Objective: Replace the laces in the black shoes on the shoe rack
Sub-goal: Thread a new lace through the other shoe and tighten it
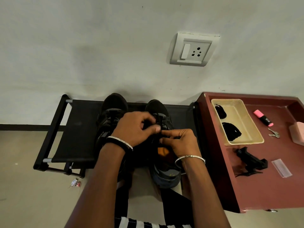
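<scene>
Both black shoes [115, 104] stand on the shoe rack [79, 129] at the centre of the frame. The left hand [136, 127] and the right hand [179, 140] each pinch the lace [162, 120] of the right-side shoe. The work looks about midway. Two lace bundles [232, 130] lie in the tray [245, 142] at right. The label on the pink highlighter [263, 118] is too small to read.

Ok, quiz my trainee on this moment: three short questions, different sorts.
1. True or false: the left hand and the right hand both hold the laces of the right-hand shoe.
2. The beige tray holds: A two black lace bundles; B keys; C socks.
3. On which side of the shoe rack does the maroon table stand?
Key: 1 true; 2 A; 3 right.
</scene>
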